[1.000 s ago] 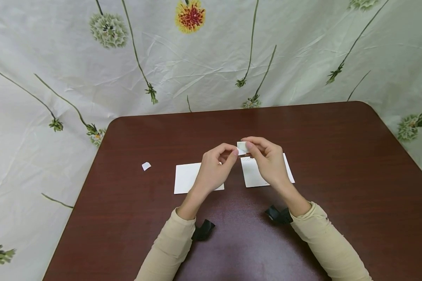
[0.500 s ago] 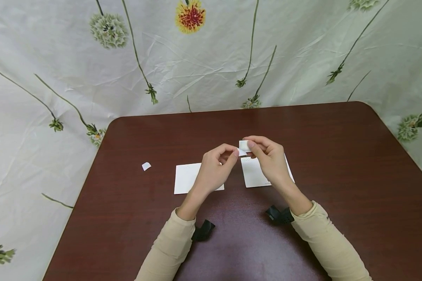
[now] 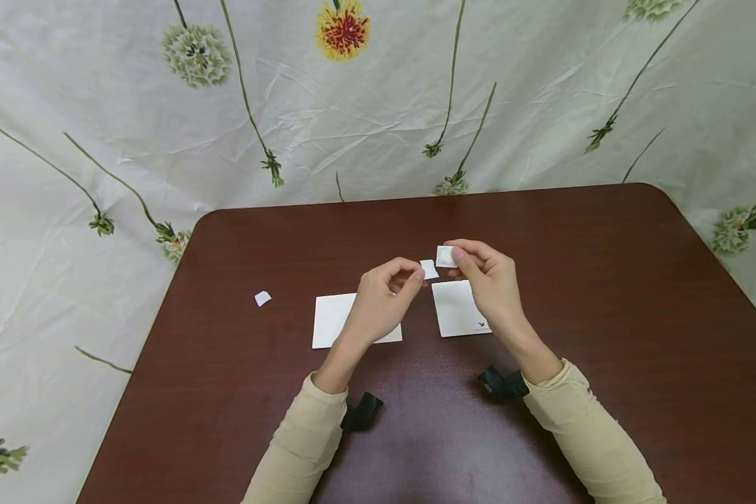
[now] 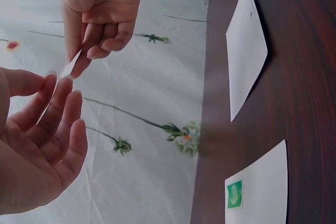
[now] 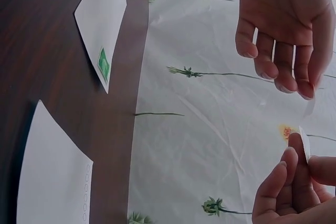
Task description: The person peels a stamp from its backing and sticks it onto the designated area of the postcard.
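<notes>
My left hand (image 3: 381, 301) pinches a small white piece of backing paper (image 3: 429, 269) between thumb and forefinger. Just to its right, and slightly higher, my right hand (image 3: 494, 280) pinches a white stamp (image 3: 444, 256) with its pale side showing. In the head view a narrow gap separates the two pieces. Both hands are raised above the table in the wrist views. Below the left hand lies a white envelope (image 3: 330, 318), partly hidden by it; the left wrist view shows a green stamp (image 4: 234, 194) at its corner. Another envelope (image 3: 456, 308) lies partly under the right hand.
A small white paper scrap (image 3: 262, 298) lies on the brown table (image 3: 227, 392), left of the envelopes. Black wrist devices (image 3: 362, 411) hang at both sleeves. Behind the table's far edge hangs a white cloth (image 3: 378, 105) printed with flowers.
The stamp and the backing paper, overlapping before, have come apart. My right hand has moved slightly up and right with the stamp; the left has barely shifted, still pinching the backing paper.
</notes>
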